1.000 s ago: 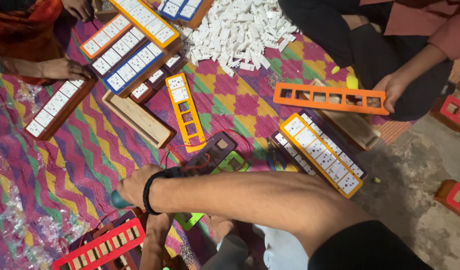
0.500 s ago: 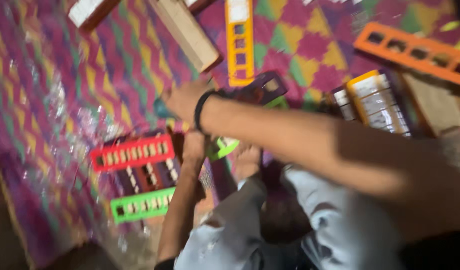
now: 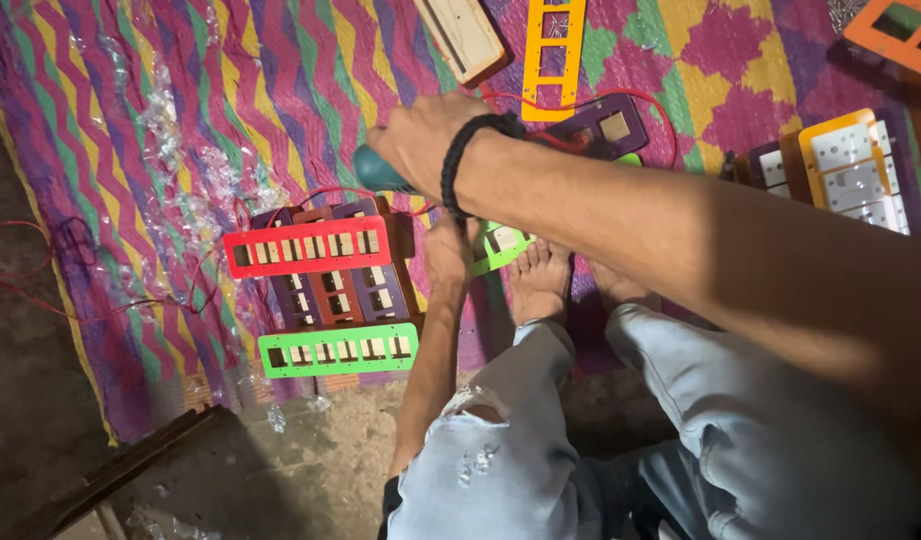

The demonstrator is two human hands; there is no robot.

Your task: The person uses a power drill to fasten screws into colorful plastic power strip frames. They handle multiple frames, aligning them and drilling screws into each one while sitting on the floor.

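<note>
Right hand (image 3: 420, 140) shifted left, gripping teal tool (image 3: 375, 172); left hand (image 3: 448, 252) on zigzag mat (image 3: 130, 120) near frames.

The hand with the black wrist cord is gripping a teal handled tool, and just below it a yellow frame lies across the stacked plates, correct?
Not quite: the head view shows the frame is red, not yellow. The right hand with the black cord does grip the teal tool.
</note>
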